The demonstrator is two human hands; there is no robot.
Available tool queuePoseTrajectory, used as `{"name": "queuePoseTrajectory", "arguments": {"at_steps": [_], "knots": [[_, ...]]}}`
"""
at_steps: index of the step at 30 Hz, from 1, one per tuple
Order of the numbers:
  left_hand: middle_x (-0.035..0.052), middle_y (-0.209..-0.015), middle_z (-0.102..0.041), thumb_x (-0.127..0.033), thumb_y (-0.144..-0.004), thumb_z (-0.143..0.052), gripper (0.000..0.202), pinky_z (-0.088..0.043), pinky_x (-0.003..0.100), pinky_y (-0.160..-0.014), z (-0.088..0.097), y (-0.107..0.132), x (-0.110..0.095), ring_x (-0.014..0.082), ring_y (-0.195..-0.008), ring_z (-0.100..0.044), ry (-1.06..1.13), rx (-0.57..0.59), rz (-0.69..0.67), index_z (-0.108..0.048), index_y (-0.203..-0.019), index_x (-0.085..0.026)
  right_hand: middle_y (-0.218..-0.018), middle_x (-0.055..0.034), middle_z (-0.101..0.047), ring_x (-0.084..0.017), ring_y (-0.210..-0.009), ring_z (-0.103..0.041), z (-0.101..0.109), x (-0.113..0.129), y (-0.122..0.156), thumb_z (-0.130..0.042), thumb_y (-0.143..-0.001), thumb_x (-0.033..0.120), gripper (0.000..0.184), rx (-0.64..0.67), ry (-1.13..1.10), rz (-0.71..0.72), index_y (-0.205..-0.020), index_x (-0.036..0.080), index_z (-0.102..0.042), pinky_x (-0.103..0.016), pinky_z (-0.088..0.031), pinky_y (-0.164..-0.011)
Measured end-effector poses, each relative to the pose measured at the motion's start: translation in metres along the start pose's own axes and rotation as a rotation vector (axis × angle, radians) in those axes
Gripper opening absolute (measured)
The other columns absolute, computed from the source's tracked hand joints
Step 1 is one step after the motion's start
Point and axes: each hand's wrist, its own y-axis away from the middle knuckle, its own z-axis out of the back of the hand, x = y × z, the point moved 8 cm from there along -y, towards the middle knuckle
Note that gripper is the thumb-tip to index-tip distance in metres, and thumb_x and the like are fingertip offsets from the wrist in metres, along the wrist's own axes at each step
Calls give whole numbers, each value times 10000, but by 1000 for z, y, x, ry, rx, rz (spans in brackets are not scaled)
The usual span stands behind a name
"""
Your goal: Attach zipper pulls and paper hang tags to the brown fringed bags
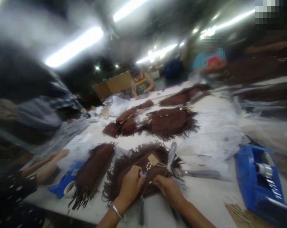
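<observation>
A brown fringed bag (131, 165) lies on the table right in front of me, with a tan tag (153, 159) and a gold-coloured ring (148, 165) on its upper face. Over the bag's near side, my left hand (131, 183) is closed in a pinch; a small whitish bit shows at its fingertips, too blurred to name. My right hand (170, 189), wearing nothing visible at the wrist, has its fingers closed on the bag's near edge by the gold-coloured zip. Blur hides exactly what those fingertips grip.
Another brown fringed bag (95, 167) lies left, beside a blue tape dispenser (64, 182). More bags (169, 122) lie farther back. Clear plastic sheets (207, 142) and a blue tape machine (248, 183) are at right. A co-worker's arm (47, 167) reaches in from the left; other people stand beyond.
</observation>
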Motion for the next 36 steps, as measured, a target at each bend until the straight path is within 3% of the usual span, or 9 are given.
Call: {"name": "queuePoseTrajectory", "arguments": {"at_steps": [5, 11, 14, 17, 23, 32, 36], "knots": [[54, -1067, -537, -277, -801, -672, 226, -439, 338, -850, -25, -7, -6, 223, -980, -554, -147, 43, -37, -595, -1000, -202, -827, -14, -666, -141, -754, -624, -2, 3, 8, -375, -970, 271, 247, -34, -68, -18, -882, 217, -600, -222, -414, -696], [79, -1149, -517, -260, -784, -697, 259, -400, 424, -934, -33, -4, -3, 271, -1098, -478, -192, -27, -13, -603, -1016, -195, -649, 16, -646, -143, -564, -604, -3, -7, 5, -365, -955, 379, 311, -70, -195, -301, -818, 214, -591, -237, -439, -613], [63, -1063, -549, -225, -797, -671, 182, -420, 374, -888, -33, -9, 1, 238, -1018, -516, -144, 9, -2, -622, -969, -188, -595, 28, -652, -144, -556, -619, -4, -7, -3, -362, -949, 347, 311, -36, -87, -412, -804, 213, -603, -233, -429, -613], [55, -970, -583, -187, -835, -602, 80, -424, 344, -844, -33, -14, 4, 215, -935, -546, -119, 37, 1, -645, -902, -185, -717, -9, -715, -153, -692, -666, -3, -7, -11, -414, -924, 274, 250, 37, 150, -468, -818, 206, -629, -224, -411, -638], [48, -906, -606, -190, -895, -503, 141, -418, 349, -824, -35, -1, -16, 220, -917, -551, -72, -1, -135, -639, -864, -208, -853, -99, -739, -210, -805, -686, -2, -6, -15, -471, -886, 212, 195, 70, 310, -480, -872, 185, -663, -257, -392, -665], [73, -916, -593, -160, -903, -451, 151, -445, 373, -818, -37, 9, -19, 233, -916, -552, -43, -144, -179, -595, -867, -190, -840, -90, -744, -216, -807, -694, -3, -7, -16, -487, -882, 208, 182, 107, 350, -466, -879, 193, -668, -262, -383, -653], [74, -936, -596, -155, -910, -442, 157, -446, 385, -828, -40, 13, -20, 234, -921, -548, -84, -153, -192, -595, -890, -184, -844, -90, -742, -215, -810, -691, -3, -6, -15, -467, -887, 190, 197, 98, 355, -453, -899, 196, -664, -265, -371, -649]]}}
